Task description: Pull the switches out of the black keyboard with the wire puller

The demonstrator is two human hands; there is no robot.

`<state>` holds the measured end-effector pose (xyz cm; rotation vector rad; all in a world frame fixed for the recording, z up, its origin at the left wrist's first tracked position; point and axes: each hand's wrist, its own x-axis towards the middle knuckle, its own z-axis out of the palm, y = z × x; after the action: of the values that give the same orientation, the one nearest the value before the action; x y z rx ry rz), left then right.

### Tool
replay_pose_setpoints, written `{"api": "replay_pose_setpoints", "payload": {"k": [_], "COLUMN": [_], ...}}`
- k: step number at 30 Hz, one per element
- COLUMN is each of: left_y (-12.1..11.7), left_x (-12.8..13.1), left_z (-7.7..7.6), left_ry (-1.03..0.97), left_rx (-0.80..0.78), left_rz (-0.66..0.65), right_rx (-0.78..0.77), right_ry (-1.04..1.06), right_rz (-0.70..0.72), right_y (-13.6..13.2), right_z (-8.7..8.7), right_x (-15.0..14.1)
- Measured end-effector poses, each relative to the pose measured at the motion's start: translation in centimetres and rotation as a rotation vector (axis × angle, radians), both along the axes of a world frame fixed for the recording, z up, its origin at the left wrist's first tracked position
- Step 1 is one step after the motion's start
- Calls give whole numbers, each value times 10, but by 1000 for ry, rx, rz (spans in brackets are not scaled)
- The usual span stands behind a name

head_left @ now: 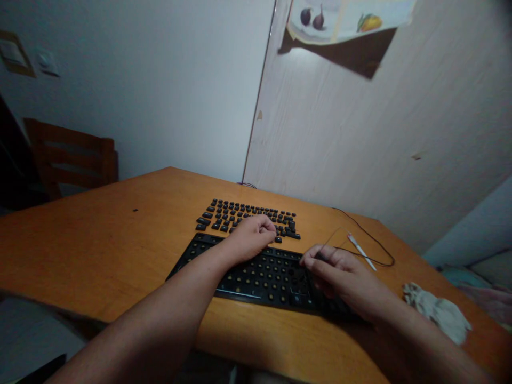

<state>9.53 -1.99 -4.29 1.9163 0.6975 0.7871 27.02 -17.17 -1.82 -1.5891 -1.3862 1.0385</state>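
A black keyboard (pixel 256 296) lies near the front edge of the table, its key posts bare over most of the left and middle. Beyond it, loose black keycaps (pixel 226 217) are laid out in rows on the wood. My left hand (pixel 253 237) is over the keyboard's far edge and the nearest keycaps, fingers curled in; anything inside them is hidden. Above the right part of the keyboard, my right hand (pixel 336 269) pinches a small black piece (pixel 321 257), perhaps a keycap. A thin bent wire (pixel 333 234) sticks up from the same fingers.
Right of the keycaps are a white pen-like stick (pixel 361 252) and a dark cable (pixel 384 245). A crumpled pale cloth (pixel 438 312) lies at the right. One small dark piece (pixel 135 210) sits far left on the table (pixel 96 245). A wooden chair (pixel 72 154) stands behind.
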Motion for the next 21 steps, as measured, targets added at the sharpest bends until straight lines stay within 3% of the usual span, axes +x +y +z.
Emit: {"api": "replay_pose_setpoints", "payload": {"k": [7,17,21], "left_y": [-1,-2,-4], "left_x": [1,0,1], "left_z": [-1,-2,-1], "left_ry": [68,76,73], "left_rx": [75,72,71], "left_rz": [-22,-16,-23], "right_rx": [-46,4,48], "right_ry": [43,-51,-178], "right_rz": [84,72,76], "right_y": [-16,-22,-23], "right_z": [-9,-25,-32], "right_x": [0,-9,-11]}}
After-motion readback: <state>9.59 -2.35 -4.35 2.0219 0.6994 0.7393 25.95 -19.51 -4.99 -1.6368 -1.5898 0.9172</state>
